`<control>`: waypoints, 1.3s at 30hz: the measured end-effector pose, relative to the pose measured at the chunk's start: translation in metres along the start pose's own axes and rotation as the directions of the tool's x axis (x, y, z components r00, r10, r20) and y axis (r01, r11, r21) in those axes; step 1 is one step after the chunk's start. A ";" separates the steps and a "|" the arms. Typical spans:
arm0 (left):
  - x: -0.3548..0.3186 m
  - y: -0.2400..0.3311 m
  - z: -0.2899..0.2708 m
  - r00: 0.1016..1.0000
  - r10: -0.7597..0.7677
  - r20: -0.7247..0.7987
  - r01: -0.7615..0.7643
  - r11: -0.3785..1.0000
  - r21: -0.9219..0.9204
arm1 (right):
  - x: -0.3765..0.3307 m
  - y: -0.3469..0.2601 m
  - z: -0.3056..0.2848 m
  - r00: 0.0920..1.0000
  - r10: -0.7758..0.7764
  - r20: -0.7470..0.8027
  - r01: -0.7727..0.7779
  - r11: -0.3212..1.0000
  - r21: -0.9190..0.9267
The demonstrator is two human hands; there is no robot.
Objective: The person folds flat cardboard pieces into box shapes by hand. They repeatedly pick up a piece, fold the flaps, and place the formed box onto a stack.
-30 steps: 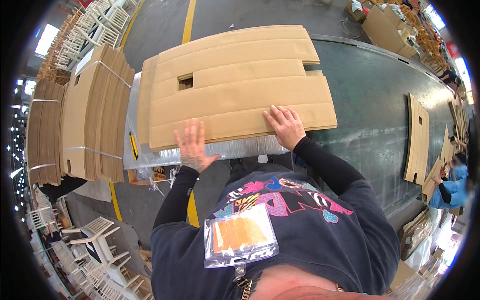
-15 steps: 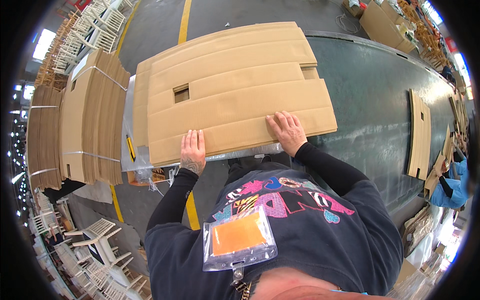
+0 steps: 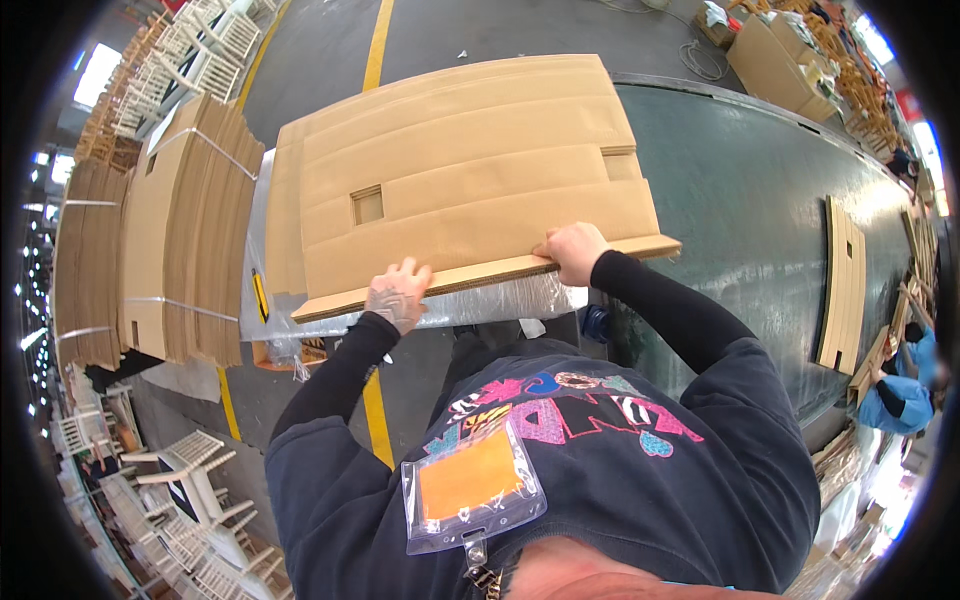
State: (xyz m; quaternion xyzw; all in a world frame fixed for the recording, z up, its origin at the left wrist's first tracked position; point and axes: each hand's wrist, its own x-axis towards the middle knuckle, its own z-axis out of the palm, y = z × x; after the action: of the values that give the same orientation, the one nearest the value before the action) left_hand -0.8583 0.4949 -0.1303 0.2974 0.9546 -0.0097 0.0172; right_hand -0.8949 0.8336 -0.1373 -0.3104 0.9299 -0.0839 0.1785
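A flat brown cardboard sheet point(image 3: 470, 160) with creases and a small rectangular cutout lies on a stack of similar sheets in front of me. Its near strip is bent up along a crease, making a raised flap point(image 3: 480, 273). My left hand point(image 3: 402, 293) grips this flap left of its middle, fingers over the top edge. Further right, my right hand point(image 3: 574, 250) is curled round the same flap, its fingertips partly hidden. Under the stack shows a plastic-covered support point(image 3: 500, 305).
Strapped cardboard stacks point(image 3: 185, 240) stand at the left, near a yellow utility knife point(image 3: 260, 295). A dark green table point(image 3: 730, 230) extends right, bearing more cardboard pieces point(image 3: 842, 285). A person in blue point(image 3: 893, 400) works at the far right. White chairs point(image 3: 190, 480) stand lower left.
Both hands went from lying flat on the sheet to gripping its near edge. The near strip has bent up along its crease, and the right hand's fingers have curled.
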 end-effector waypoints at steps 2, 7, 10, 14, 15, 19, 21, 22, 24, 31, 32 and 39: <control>-0.005 0.020 0.004 0.998 0.052 -0.029 -0.053 0.998 -0.016 | -0.009 -0.021 0.009 0.995 -0.055 0.087 0.061 0.996 -0.062; -0.014 0.035 0.017 0.988 0.153 0.015 -0.153 0.988 0.003 | 0.066 -0.035 -0.037 0.881 -0.317 0.351 0.174 0.907 0.383; -0.015 0.050 0.017 0.984 0.179 0.022 -0.179 0.984 0.000 | 0.154 -0.059 -0.050 0.844 -0.223 -0.487 0.273 0.961 0.034; -0.012 0.055 0.010 0.979 0.177 0.100 -0.168 0.981 -0.091 | 0.197 -0.084 0.006 0.835 -0.202 -0.511 0.179 0.979 -0.094; -0.009 0.050 0.010 0.971 0.199 0.130 -0.182 0.974 -0.136 | 0.202 -0.082 0.009 0.838 -0.214 -0.502 0.201 0.976 -0.082; 0.021 0.028 -0.041 0.936 0.287 0.201 -0.227 0.933 -0.278 | 0.211 -0.071 0.013 0.827 -0.251 -0.503 0.260 0.964 -0.054; 0.052 0.007 -0.093 0.919 0.337 0.202 -0.261 0.908 -0.326 | 0.208 -0.069 0.022 0.815 -0.270 -0.513 0.286 0.957 -0.050; 0.060 0.005 -0.101 0.875 0.358 0.324 -0.257 0.913 -0.315 | 0.201 -0.075 0.029 0.826 -0.262 -0.499 0.289 0.957 -0.023; 0.051 0.005 -0.084 0.898 0.378 0.224 -0.288 0.892 -0.348 | 0.206 -0.072 0.025 0.814 -0.271 -0.514 0.294 0.955 -0.039; 0.016 0.011 -0.054 0.911 0.388 0.139 -0.339 0.897 -0.282 | 0.218 -0.078 0.006 0.879 -0.201 -0.432 0.258 0.963 0.077; 0.014 0.012 -0.059 0.911 0.396 0.118 -0.348 0.889 -0.296 | 0.224 -0.076 -0.005 0.940 -0.172 -0.294 0.219 0.966 0.135; 0.019 0.007 -0.066 0.861 0.455 0.227 -0.330 0.839 -0.432 | 0.254 -0.073 -0.002 0.831 -0.124 -0.542 0.125 0.992 -0.035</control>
State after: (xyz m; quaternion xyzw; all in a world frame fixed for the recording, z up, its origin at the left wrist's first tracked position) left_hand -0.8715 0.5136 -0.0653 0.4743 0.8395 0.1304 0.2308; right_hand -1.0444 0.6217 -0.1869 -0.3334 0.9202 -0.1804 -0.0979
